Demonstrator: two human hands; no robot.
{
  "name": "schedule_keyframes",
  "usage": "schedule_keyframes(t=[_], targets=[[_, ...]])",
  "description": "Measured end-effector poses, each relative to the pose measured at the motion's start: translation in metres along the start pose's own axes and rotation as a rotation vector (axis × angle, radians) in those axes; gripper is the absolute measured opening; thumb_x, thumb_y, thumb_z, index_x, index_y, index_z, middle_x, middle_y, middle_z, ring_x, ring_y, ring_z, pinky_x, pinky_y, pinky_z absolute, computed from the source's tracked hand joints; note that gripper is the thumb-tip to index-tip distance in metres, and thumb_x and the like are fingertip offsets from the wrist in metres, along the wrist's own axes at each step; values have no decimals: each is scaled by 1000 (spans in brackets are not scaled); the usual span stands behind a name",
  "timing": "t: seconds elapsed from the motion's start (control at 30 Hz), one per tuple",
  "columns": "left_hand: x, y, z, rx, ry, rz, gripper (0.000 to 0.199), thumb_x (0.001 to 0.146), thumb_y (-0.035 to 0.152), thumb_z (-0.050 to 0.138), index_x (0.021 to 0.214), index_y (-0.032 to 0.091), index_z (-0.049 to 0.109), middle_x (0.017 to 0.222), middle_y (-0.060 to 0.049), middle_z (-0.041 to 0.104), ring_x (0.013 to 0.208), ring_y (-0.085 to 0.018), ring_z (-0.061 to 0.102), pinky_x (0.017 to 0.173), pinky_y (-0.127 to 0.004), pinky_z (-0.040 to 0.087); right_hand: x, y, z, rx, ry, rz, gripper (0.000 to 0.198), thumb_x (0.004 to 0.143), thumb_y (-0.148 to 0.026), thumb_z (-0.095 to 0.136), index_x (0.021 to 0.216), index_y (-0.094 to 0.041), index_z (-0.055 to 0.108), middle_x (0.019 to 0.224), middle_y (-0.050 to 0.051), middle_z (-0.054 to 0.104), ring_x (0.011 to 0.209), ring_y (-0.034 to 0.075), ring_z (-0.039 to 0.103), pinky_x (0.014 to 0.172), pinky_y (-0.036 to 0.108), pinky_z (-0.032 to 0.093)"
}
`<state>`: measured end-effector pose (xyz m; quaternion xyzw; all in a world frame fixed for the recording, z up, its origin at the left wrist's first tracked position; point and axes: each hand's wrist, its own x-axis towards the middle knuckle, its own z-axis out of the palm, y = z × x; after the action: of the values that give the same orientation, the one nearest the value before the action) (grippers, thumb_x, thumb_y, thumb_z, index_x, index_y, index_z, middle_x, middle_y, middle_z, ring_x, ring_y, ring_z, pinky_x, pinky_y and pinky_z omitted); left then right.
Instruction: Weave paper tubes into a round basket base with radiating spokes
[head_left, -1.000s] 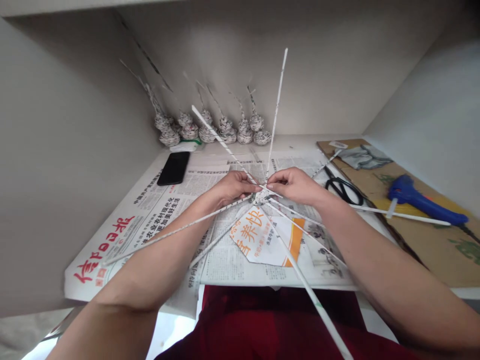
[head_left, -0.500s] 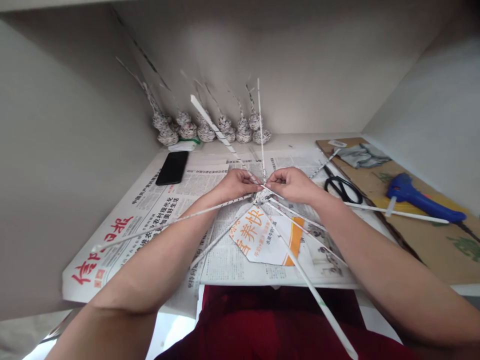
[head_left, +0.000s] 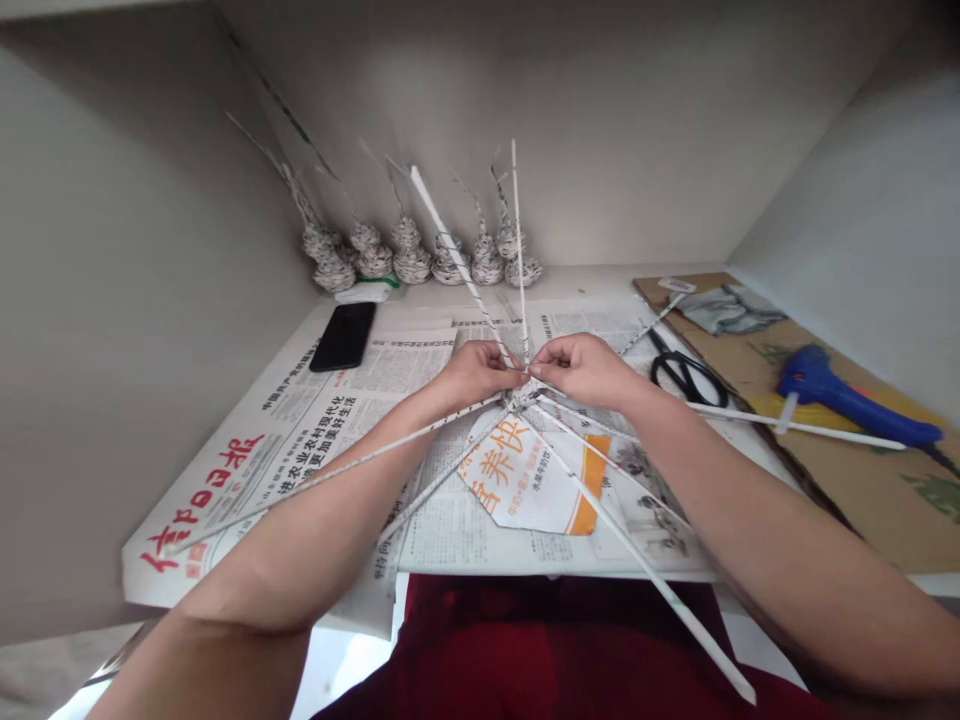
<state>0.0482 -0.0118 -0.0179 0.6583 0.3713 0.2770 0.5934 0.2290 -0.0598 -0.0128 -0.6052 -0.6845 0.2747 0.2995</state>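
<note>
Both hands meet over a small woven centre (head_left: pixel 520 401), from which several rolled newspaper tubes spread out like spokes. My left hand (head_left: pixel 478 372) pinches a paper tube (head_left: pixel 459 255) that leans up and to the left. Close beside it, my right hand (head_left: pixel 583 368) has its thumb and index finger pressed together on a paper tube at the centre. A thinner tube (head_left: pixel 518 240) rises almost upright between the hands. One thick tube (head_left: pixel 660 580) points toward my body. Under the weave lies a white and orange printed card (head_left: pixel 517 490). My fingers partly hide the crossing tubes.
Newspaper (head_left: pixel 240 500) covers the tabletop. A black phone (head_left: pixel 343 336) lies at left. Several woven gourd shapes (head_left: pixel 412 262) line the back wall. To the right are black-handled scissors (head_left: pixel 688 380), a blue glue gun (head_left: pixel 855 400), a grey cloth (head_left: pixel 727 308) and a cardboard sheet (head_left: pixel 862 500).
The tube leaning up from my left hand has swung to the right and stands steeper. The tube toward my body has shifted right. Both hands remain at the centre.
</note>
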Motion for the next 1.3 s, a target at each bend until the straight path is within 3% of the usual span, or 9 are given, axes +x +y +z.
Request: schedule_keyframes(t=[0.2,0.43,0.7,0.9,1.1,1.3], targets=[[1,-2,-1,10,24,8,20,55,21,78,65,11,65,53,3,59,49,-8,48,50,-20,36,0,-1,-1,3,-28,-10,18,69,-32,69,79,-18,72,69,1,68,61,14,57,56,24,41],[1,-5,-3,-89,-52,-38,32,57,31,81,77,10,67,58,0,62,49,-8,48,50,-21,34,-1,-3,1,-66,24,14,14,73,-29,66,78,-18,73,68,1,68,59,13,56,56,24,39],[-2,1,5,35,78,36,38,44,33,86,67,12,64,54,2,59,49,-8,47,50,-21,34,-5,-11,4,-173,75,-36,10,74,-22,62,78,-19,71,76,1,71,67,14,60,62,25,40],[-5,5,4,107,134,15,34,44,34,85,61,12,65,50,3,56,48,-8,45,50,-22,35,-7,-10,-2,-249,26,-88,12,77,-23,61,85,-20,69,81,2,71,70,14,60,65,24,40],[-3,1,2,133,141,-14,24,53,30,79,58,13,62,48,4,53,46,-7,42,49,-22,33,-9,-9,-9,-318,17,-147,14,78,-21,60,91,-20,64,86,2,70,76,15,61,67,24,39],[0,-7,0,95,157,-42,24,54,30,77,60,14,61,48,4,52,45,-7,41,47,-21,30,-8,-7,-16,-490,-76,-88,13,83,-26,56,90,-21,65,89,4,70,81,19,60,71,28,37]])
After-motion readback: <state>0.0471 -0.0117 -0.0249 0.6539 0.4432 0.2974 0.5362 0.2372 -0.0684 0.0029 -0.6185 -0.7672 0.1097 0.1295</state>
